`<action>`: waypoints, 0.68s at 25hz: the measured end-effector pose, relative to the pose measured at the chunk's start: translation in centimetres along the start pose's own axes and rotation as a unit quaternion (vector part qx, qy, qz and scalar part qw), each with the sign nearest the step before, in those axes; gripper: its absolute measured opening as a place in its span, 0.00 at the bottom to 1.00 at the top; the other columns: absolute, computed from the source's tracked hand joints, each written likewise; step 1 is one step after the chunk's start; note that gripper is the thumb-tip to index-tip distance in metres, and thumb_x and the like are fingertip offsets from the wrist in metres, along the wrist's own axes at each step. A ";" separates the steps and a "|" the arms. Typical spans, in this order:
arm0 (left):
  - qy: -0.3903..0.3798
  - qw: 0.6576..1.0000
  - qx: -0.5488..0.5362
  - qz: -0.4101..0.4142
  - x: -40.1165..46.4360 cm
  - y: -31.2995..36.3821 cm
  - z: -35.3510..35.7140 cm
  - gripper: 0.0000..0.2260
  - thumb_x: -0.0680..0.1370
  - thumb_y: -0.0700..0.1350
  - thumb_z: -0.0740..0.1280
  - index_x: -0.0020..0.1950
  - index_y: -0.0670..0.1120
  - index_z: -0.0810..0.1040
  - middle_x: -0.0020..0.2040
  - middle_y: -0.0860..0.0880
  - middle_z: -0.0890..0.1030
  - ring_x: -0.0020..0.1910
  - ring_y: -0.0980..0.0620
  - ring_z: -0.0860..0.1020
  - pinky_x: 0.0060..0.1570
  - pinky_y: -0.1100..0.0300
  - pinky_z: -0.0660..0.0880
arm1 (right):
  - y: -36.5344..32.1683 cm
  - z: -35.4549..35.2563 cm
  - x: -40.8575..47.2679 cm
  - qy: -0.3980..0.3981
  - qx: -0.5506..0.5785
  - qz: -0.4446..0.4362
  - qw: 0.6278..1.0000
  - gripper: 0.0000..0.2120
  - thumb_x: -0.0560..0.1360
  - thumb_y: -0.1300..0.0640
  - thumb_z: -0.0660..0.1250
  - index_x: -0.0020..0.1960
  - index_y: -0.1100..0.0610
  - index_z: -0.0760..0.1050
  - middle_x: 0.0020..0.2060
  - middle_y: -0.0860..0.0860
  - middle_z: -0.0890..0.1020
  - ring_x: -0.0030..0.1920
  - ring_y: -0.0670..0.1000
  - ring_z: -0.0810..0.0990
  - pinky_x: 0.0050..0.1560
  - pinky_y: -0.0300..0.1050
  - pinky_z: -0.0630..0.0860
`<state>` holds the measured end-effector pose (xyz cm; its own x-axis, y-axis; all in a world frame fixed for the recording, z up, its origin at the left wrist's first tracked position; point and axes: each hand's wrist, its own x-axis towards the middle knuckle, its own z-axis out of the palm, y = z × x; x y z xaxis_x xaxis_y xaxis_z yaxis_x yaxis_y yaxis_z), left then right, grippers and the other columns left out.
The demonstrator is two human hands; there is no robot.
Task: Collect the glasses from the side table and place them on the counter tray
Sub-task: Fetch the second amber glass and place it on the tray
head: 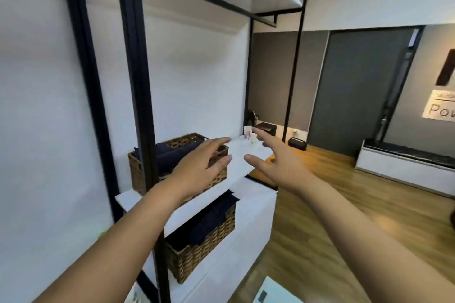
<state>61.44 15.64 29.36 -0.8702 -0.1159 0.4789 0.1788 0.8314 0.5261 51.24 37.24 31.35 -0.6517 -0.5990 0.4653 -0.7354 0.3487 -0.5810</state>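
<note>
Both my arms reach forward over a white shelf [240, 157]. My left hand [199, 167] hovers in front of the upper wicker basket, fingers relaxed and spread, holding nothing. My right hand [275, 160] stretches toward the shelf's far end with straight fingers, also empty. At that far end stands a small white cup [247, 131] with a pink pattern, and a small clear glass [253, 140] sits just beside it, near my right fingertips. No tray is in view.
Black metal posts [138, 86] frame the shelving unit. An upper wicker basket [145, 167] and a lower wicker basket [204, 246] hold dark cloth. A wooden floor [344, 204], grey door [357, 86] and low white bench [403, 162] lie to the right.
</note>
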 end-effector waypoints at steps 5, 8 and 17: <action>-0.038 0.994 -0.052 0.093 10.6 3.0 4.7 0.22 0.84 0.62 0.60 0.78 0.64 0.64 0.78 0.59 0.69 0.73 0.58 0.70 0.66 0.55 0.71 | 3.6 -8.2 1.4 0.132 -0.072 0.068 0.986 0.35 0.79 0.39 0.69 0.83 0.42 0.60 0.79 0.47 0.69 0.78 0.52 0.68 0.75 0.60 0.71; -0.065 0.985 -0.090 0.135 15.1 4.6 7.6 0.22 0.84 0.62 0.61 0.78 0.64 0.65 0.78 0.58 0.69 0.75 0.56 0.68 0.72 0.49 0.70 | 5.3 -10.6 0.7 0.171 -0.081 0.117 0.975 0.35 0.79 0.40 0.69 0.83 0.43 0.61 0.79 0.48 0.71 0.78 0.51 0.69 0.74 0.57 0.71; -0.190 0.930 -0.180 0.257 21.7 12.7 20.7 0.25 0.82 0.65 0.61 0.78 0.61 0.67 0.76 0.57 0.71 0.74 0.56 0.69 0.72 0.47 0.70 | 12.1 -17.5 -6.4 0.293 -0.114 0.263 0.912 0.35 0.78 0.36 0.69 0.82 0.39 0.60 0.77 0.47 0.72 0.76 0.50 0.69 0.73 0.55 0.71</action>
<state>35.30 34.94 31.90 -0.7152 0.5033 0.4849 0.6981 0.4808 0.5306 43.21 57.91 33.02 -0.8644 0.1590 0.4770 -0.2677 0.6575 -0.7043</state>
